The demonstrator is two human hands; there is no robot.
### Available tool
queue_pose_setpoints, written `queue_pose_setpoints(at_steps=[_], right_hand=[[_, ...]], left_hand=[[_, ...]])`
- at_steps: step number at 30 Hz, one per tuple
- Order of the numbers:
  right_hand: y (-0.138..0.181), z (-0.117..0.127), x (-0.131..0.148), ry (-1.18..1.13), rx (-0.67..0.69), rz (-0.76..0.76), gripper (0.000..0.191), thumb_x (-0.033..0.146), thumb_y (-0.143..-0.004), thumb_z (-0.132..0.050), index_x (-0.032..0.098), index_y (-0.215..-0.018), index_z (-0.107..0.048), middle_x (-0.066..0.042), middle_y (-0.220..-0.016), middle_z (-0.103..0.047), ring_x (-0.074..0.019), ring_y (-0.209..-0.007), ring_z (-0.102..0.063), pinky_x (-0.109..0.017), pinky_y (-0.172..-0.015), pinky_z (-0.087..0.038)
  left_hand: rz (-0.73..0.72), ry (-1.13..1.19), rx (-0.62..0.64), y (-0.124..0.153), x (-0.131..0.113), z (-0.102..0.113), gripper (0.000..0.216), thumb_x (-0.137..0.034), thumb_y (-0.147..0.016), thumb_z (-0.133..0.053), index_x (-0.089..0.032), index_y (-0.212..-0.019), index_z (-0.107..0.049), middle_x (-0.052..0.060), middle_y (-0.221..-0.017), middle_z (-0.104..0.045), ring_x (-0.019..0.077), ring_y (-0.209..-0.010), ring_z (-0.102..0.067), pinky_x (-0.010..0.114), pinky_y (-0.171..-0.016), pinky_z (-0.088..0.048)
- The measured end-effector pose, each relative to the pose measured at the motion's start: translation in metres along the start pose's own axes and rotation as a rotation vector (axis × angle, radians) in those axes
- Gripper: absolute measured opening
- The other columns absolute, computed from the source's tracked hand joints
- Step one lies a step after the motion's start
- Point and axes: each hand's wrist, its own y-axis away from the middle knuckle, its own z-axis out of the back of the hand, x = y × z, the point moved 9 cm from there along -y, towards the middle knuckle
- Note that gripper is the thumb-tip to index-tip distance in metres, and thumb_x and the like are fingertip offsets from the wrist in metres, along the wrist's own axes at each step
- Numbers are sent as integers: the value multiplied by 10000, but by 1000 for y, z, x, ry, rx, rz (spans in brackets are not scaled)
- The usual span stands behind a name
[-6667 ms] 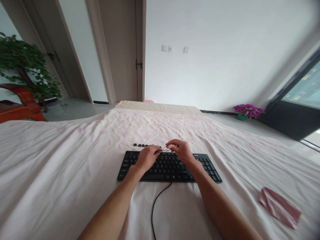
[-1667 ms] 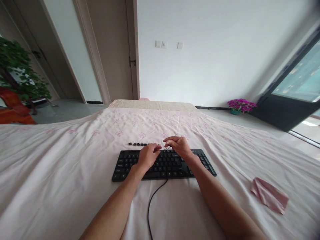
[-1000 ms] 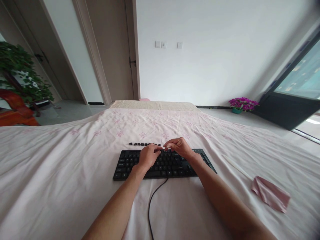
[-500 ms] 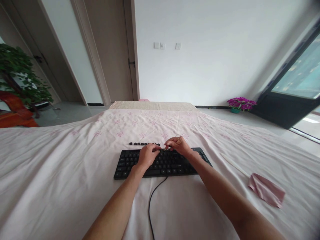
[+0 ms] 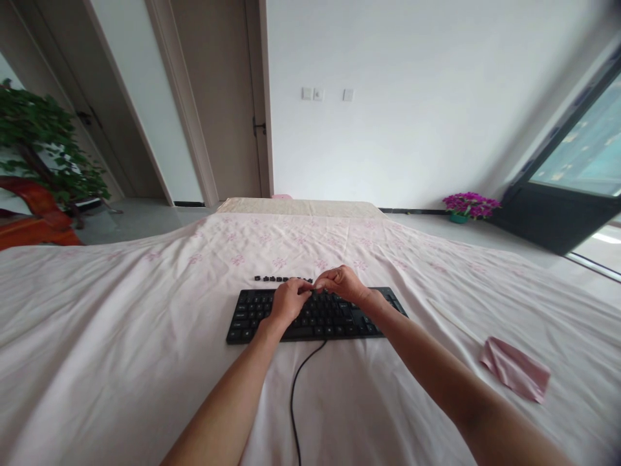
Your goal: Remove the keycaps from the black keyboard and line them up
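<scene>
A black keyboard (image 5: 334, 329) lies on the pale cloth in front of me, its cable (image 5: 292, 401) running toward me. Over its back edge, my left hand (image 5: 290, 299) is closed in a pinch, thumb and fingers pointing right. My right hand (image 5: 343, 283) is also pinched, fingers curled, its tips close to the left hand's tips. Something small and dark shows between the fingertips, too small to name. Just behind the keyboard, several small black keycaps (image 5: 279, 279) stand in a row, the right end partly covered by my hands.
Pale pink flowered cloth (image 5: 169, 323) covers the broad surface. To the right lie a pink satin cloth (image 5: 517, 369) and a thin pale stick (image 5: 453, 318). Beyond are a potted purple plant (image 5: 469, 206), a wooden chair (image 5: 41, 217) and a white wall (image 5: 388, 142).
My right hand has moved slightly left, so its fingertips are now closer to those of my left hand. The whole view has shifted a little; the keycap row looks the same.
</scene>
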Motion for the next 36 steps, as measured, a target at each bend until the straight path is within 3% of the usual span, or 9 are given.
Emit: queue_pose_setpoints(at_steps=[5, 9, 13, 18, 23, 25, 30, 33, 36], right_hand=[[-2, 3, 11, -14, -56, -4, 320, 447, -848, -549, 229, -716, -744, -4, -685, -707, -148, -677, -634, -232, -664, -453], [0, 17, 22, -174, -211, 32, 340, 497, -814, -582, 210, -721, -739, -45, -783, -716, -195, -823, -633, -285, -758, -474], [2, 22, 15, -431, -335, -23, 449, 554, -843, -507, 174, -721, -711, -56, -700, -681, -175, -709, -619, -289, -698, -488], [0, 13, -3, -579, -469, -105, 547, 619, -869, -389, 171, -676, -638, -23, -542, -556, -134, -527, -526, -267, -552, -455], [-7, -3, -12, -711, -555, -158, 457, 594, -839, -469, 200, -617, -534, 31, -453, -384, -112, -439, -397, -246, -444, -366], [-10, -5, -8, -723, -551, -149, 402, 556, -833, -508, 200, -651, -549, 34, -469, -396, -112, -456, -406, -245, -465, -372], [-10, 7, 8, -449, -418, -58, 337, 481, -883, -474, 196, -868, -653, -42, -789, -625, -157, -763, -570, -269, -707, -452], [-1, 17, 8, -110, -341, -21, 280, 428, -870, -528, 203, -803, -679, -42, -826, -608, -164, -813, -565, -279, -749, -435], [6, 17, 1, 49, -263, 2, 257, 387, -871, -546, 204, -750, -681, -29, -782, -581, -149, -766, -563, -265, -709, -428]], left_hand=[[-24, -28, 11, -2, -2, -1, 173, -167, -765, -620, -226, -896, -718, 15, -910, -713, 163, -870, -631, 264, -800, -455], [-35, -11, 59, -6, 0, -5, 187, -182, -762, -621, -238, -913, -715, 9, -900, -715, 156, -844, -639, 255, -775, -458], [-33, -101, 96, -10, -4, -11, 240, -239, -727, -672, -271, -963, -707, -1, -886, -708, 165, -802, -637, 251, -715, -450], [-66, -188, 81, -14, -17, -20, 229, -323, -756, -653, -318, -978, -707, 0, -957, -694, 173, -841, -637, 236, -692, -432], [-48, -201, 100, -22, -15, -28, 184, -387, -772, -618, -300, -894, -726, 2, -863, -702, 183, -781, -642, 236, -621, -410], [-42, -189, 105, -24, -12, -28, 195, -392, -775, -610, -287, -891, -725, 3, -841, -706, 180, -761, -640, 234, -606, -401], [-73, -155, 90, -24, -11, -28, 194, -400, -789, -601, -297, -892, -729, -4, -900, -709, 171, -793, -639, 238, -637, -403], [-54, -129, 75, -23, -9, -28, 209, -425, -782, -619, -276, -883, -726, 4, -892, -715, 179, -814, -645, 242, -660, -412], [-33, -109, 50, -22, -9, -25, 218, -422, -762, -652, -250, -877, -719, 13, -862, -719, 190, -813, -650, 249, -658, -415]])
